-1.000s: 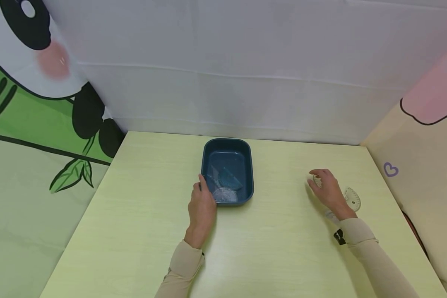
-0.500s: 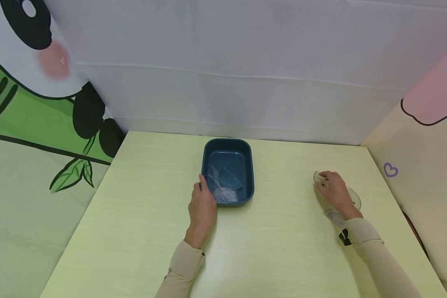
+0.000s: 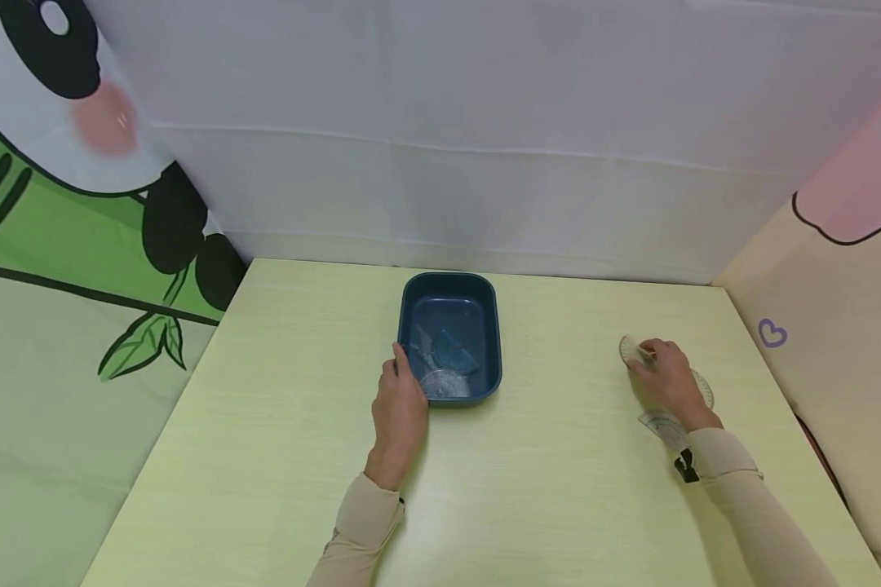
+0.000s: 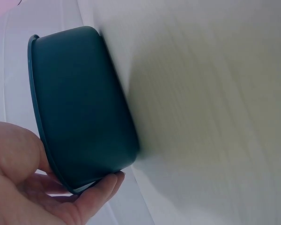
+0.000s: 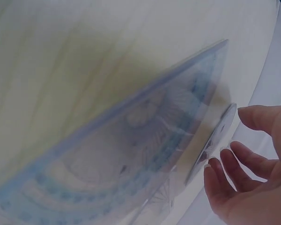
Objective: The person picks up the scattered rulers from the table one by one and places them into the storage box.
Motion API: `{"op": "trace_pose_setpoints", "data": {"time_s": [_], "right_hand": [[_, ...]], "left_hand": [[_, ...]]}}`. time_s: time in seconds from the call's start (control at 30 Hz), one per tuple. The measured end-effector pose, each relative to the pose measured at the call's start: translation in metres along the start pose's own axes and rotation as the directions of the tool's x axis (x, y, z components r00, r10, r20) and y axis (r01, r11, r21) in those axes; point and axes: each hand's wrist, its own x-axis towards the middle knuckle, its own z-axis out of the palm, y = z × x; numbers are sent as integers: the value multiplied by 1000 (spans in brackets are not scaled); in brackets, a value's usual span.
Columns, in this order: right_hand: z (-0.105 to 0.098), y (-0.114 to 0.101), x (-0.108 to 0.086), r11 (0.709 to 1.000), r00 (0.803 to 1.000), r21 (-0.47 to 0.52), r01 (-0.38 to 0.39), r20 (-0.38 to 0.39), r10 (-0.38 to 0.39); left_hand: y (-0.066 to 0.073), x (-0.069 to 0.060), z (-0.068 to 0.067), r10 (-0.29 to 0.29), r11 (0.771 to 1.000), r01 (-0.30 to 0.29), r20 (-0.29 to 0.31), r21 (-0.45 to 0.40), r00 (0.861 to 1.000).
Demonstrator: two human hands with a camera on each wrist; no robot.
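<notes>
My left hand (image 3: 400, 412) grips the near left edge of a dark blue plastic box (image 3: 492, 359); in the left wrist view its thumb and fingers curl over the rim. Inside the box lie a bluish clear set square (image 3: 453, 352) and a clear protractor (image 3: 444, 383). To the right, my right hand (image 3: 671, 379) rests its fingertips at a small clear protractor (image 3: 626, 348) on the table. In the right wrist view its thumb and fingers are spread along that protractor's edge, without a plain pinch. Below the wrist lies a larger protractor (image 5: 126, 145) with blue markings.
Another clear protractor (image 3: 703, 388) is partly hidden behind my right hand. The pale wooden table (image 3: 294, 367) meets a white cloth wall (image 3: 484, 204) at the back. A beige side panel (image 3: 815, 350) stands along its right edge.
My right hand has shifted a little to the right and its fingers have come down on the small protractor, uncovering its left part. My left hand and the box have not moved.
</notes>
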Motion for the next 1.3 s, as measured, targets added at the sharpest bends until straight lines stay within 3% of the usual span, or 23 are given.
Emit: {"op": "trace_pose_setpoints", "data": {"time_s": [0.7, 1.3], "right_hand": [[-3, 9, -3, 997, 997, -39, -64, 49, 66], [-8, 9, -1, 996, 991, -6, -90, 99, 91]], "left_hand": [[0, 0, 0, 10, 1000, -10, -5, 5, 1000], [-1, 0, 1, 6, 1000, -6, 10, -1, 1000]]}}
